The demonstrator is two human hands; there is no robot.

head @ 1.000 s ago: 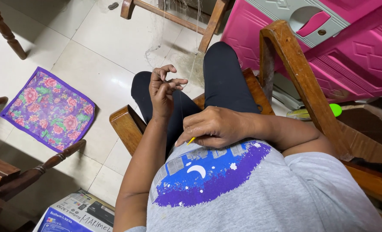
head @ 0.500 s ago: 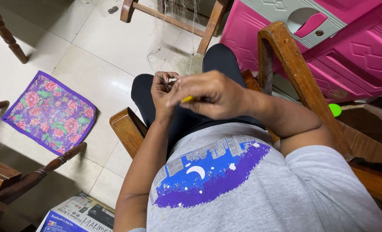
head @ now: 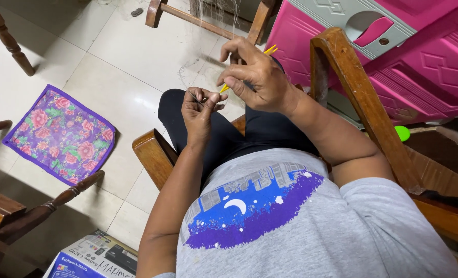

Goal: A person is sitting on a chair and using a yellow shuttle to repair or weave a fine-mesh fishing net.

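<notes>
I sit in a wooden chair [head: 153, 153] and look down at my lap. My right hand [head: 254, 74] is raised in front of me, closed on a thin yellow stick [head: 266, 51] whose tip pokes out above the fingers. My left hand [head: 200, 108] sits lower and to the left, its fingertips pinched together on a fine dark thread [head: 198, 98] that is barely visible. The two hands are close but apart. Black trousers [head: 229, 139] cover my knees under them.
A purple floral cloth mat [head: 59, 136] lies on the tiled floor to the left. A pink plastic cabinet [head: 393, 56] stands at the right behind the chair's armrest [head: 352, 98]. A printed cardboard box [head: 92, 257] is at the bottom left. Wooden furniture legs [head: 7, 38] stand around.
My right hand rose from my lap to the left hand, then moved up and right with the yellow stick. The left hand's fingers closed into a pinch.
</notes>
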